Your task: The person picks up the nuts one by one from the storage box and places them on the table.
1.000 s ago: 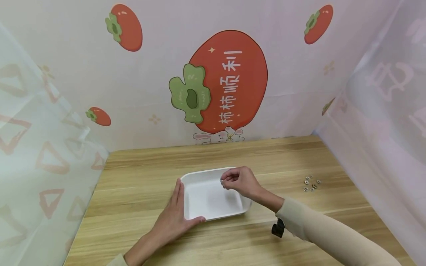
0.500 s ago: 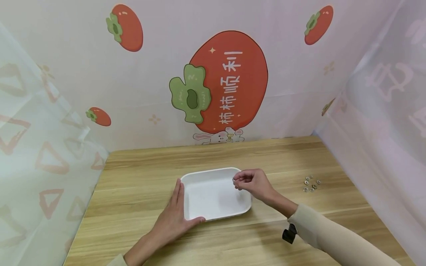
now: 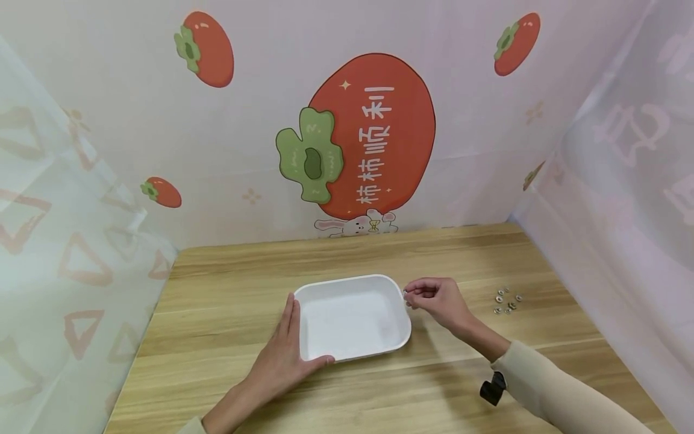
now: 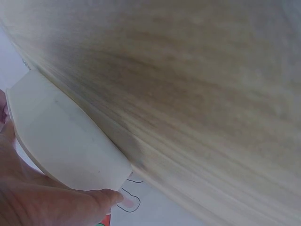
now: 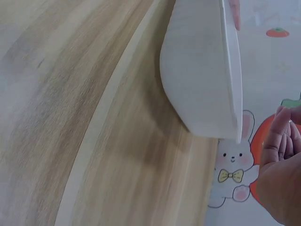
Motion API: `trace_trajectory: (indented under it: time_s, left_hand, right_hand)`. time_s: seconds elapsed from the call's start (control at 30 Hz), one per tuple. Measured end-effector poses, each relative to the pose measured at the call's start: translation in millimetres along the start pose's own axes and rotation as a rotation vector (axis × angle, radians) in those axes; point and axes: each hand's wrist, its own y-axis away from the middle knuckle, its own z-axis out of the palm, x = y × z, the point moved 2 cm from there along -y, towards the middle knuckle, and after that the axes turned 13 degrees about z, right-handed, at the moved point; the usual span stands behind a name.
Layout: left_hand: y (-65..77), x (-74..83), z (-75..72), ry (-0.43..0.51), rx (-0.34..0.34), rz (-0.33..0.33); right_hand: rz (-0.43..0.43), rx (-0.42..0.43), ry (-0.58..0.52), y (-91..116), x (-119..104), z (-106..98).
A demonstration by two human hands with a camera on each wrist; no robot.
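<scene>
A white, shallow rectangular tray with rounded corners (image 3: 352, 355) sits on the wooden table. My left hand (image 3: 279, 355) holds its left end, fingers along the outer side and thumb on the front rim; the left wrist view shows this hand (image 4: 47, 200) against the tray wall (image 4: 70, 132). Just past the tray's right rim, my right hand (image 3: 441, 304) pinches a small shiny metal piece (image 3: 405, 292) between thumb and fingertips. In the right wrist view this hand (image 5: 282, 160) is apart from the tray (image 5: 202, 70); its piece is barely visible there.
Several small metal rings, like nuts or washers (image 3: 499, 299), lie scattered on the table (image 3: 217, 313) to the right of my right hand. Printed cloth walls (image 3: 244, 132) stand behind and at both sides. A black strap device (image 3: 492, 389) hangs at my right wrist.
My right hand has moved right, from above the tray's inside to just beyond its right rim, still pinching the metal piece. My left hand and the tray have stayed put.
</scene>
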Motion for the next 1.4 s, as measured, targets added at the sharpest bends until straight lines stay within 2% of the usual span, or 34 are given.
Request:
trace_trajectory:
  time_s: [0.33, 0.73, 1.4]
  left_hand:
    - [1.0, -0.2, 0.4, 0.013, -0.01, -0.009]
    - [1.2, -0.8, 2.0, 0.0, 0.014, 0.011]
    - [0.7, -0.6, 0.9, 0.012, -0.021, -0.02]
  right_hand:
    - [0.007, 0.068, 0.04, 3.6, 12.6, -25.2]
    - [0.023, 0.143, 0.071, 8.7, 26.4, -50.4]
    - [0.042, 0.186, 0.069, 19.6, 42.1, -87.8]
